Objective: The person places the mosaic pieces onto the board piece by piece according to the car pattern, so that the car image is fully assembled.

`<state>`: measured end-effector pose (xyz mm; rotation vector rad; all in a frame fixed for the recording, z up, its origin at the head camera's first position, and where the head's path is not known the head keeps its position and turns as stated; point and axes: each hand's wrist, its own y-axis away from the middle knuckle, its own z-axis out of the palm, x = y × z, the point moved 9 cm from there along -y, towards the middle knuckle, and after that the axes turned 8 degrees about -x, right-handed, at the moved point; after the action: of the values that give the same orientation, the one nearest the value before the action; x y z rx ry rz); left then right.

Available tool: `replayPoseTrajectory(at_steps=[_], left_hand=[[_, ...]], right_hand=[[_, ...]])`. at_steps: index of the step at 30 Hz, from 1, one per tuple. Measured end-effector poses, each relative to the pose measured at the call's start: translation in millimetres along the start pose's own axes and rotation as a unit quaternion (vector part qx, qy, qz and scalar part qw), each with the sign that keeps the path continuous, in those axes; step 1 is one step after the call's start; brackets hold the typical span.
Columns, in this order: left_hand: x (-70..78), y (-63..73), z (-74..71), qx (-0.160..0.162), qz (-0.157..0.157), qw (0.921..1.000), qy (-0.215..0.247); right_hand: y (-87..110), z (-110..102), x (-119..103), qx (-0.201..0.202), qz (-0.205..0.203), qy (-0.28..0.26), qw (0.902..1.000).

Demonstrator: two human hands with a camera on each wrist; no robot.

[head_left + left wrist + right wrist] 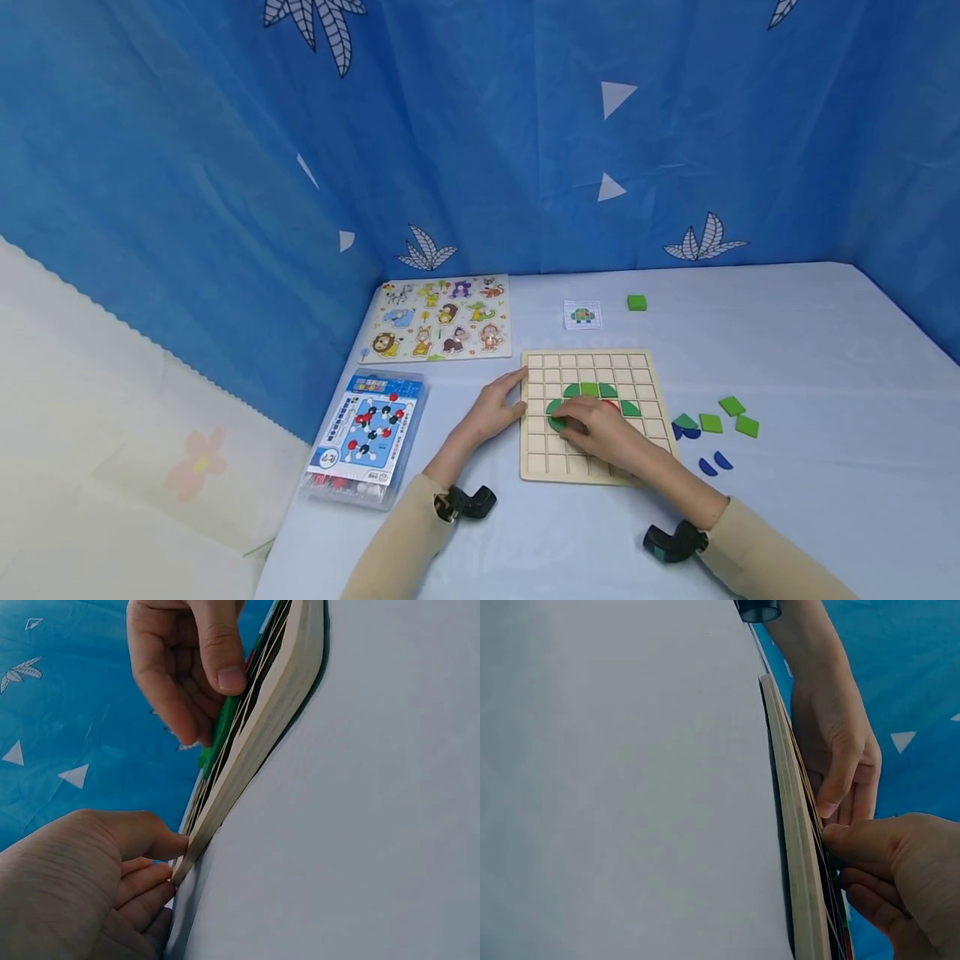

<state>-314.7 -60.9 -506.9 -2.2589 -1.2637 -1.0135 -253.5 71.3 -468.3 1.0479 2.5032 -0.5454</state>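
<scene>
A square wooden grid board point(542, 467) lies flat before the person. The left hand point(491, 408) rests against its left edge, thumb and fingers touching the rim; the left wrist view shows its thumb tip point(178, 844) at the edge. Over the board, the right hand point(600, 429) has thumb and index finger at a green quarter-circle piece point(556, 423) on the pattern's left side. Beside that piece lies another green quarter circle point(553, 406). Along the pattern's top are a green square point(589, 389) and rounded green pieces point(608, 390). Part of a red piece point(611, 405) shows behind the right hand.
Right of the board lie green squares point(731, 406) and blue half-rounds point(707, 467). A pattern card point(582, 316) and a green block point(637, 302) sit behind it. An animal puzzle point(438, 317) and a molecule-kit box point(363, 437) are at left. Blue curtain point(487, 150) encloses the back.
</scene>
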Motion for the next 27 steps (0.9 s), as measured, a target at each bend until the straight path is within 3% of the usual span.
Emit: replayPoseTrajectory(at_steps=[27], left_hand=[[-0.3, -1.0, 0.1, 0.0, -0.008, 1.0, -0.001]], right_hand=[[-1.2, -0.1, 0.1, 0.006, 0.023, 0.002, 0.9997]])
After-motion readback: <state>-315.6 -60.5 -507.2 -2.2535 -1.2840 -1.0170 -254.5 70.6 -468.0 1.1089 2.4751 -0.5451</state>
